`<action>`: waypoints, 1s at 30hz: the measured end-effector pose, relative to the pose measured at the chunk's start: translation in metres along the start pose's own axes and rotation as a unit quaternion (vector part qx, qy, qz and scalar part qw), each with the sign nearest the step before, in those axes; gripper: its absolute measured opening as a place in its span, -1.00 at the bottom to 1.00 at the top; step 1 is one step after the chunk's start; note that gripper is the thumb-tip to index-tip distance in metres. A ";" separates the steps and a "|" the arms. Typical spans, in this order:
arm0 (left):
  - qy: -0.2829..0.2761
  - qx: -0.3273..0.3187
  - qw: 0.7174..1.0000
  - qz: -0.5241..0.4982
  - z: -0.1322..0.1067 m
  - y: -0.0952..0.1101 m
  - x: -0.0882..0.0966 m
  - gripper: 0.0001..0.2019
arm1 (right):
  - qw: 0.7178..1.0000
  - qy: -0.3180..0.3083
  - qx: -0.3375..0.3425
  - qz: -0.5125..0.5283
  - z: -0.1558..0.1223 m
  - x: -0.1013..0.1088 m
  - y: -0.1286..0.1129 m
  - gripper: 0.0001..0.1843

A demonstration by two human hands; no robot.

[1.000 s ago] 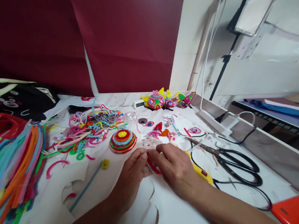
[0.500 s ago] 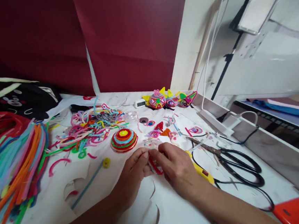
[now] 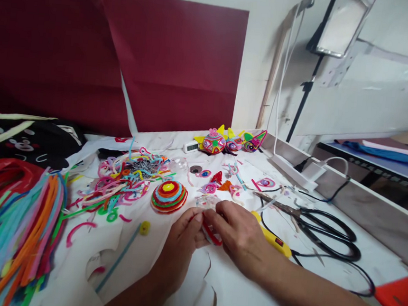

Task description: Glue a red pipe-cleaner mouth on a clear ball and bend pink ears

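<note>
Red-edged curved piece [image 3: 213, 236] pinched by my left hand [image 3: 178, 246] and right hand [image 3: 244, 240], light, even pressure should suit it!

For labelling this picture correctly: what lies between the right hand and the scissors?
A yellow tool and a thin black cable lie between the right hand and the scissors, as the head view shows.
</note>
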State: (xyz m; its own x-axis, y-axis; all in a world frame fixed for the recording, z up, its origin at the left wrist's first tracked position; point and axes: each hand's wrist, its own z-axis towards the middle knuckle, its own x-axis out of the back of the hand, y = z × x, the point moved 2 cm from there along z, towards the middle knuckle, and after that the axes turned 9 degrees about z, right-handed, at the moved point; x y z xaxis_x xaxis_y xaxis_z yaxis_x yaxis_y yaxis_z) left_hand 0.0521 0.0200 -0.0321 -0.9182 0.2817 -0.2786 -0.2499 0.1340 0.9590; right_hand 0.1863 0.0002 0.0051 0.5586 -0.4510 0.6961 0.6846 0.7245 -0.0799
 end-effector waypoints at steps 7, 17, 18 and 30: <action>0.000 -0.001 1.000 0.006 0.000 0.000 0.001 -0.80 | 1.000 0.001 -0.002 0.000 -0.002 -0.003 0.000 -0.69; 0.016 0.003 1.000 0.015 0.000 0.000 0.002 -0.77 | 1.000 -0.012 -0.020 0.014 -0.004 -0.005 -0.001 -0.69; 0.024 0.007 1.000 0.011 0.000 0.000 0.002 -0.75 | 1.000 -0.013 -0.021 0.015 -0.004 -0.006 -0.001 -0.69; 0.097 0.063 0.993 -0.031 0.006 -0.002 0.000 -0.55 | 1.000 -0.011 -0.026 0.005 -0.005 -0.010 -0.002 -0.74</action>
State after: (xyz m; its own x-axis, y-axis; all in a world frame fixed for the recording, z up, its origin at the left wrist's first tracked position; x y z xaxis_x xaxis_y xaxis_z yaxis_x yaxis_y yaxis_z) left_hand 0.0546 0.0250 -0.0339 -0.9472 0.0817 -0.3100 -0.2790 0.2658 0.9227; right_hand 0.1819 0.0004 -0.0050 0.5555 -0.4329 0.7100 0.7033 0.7001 -0.1234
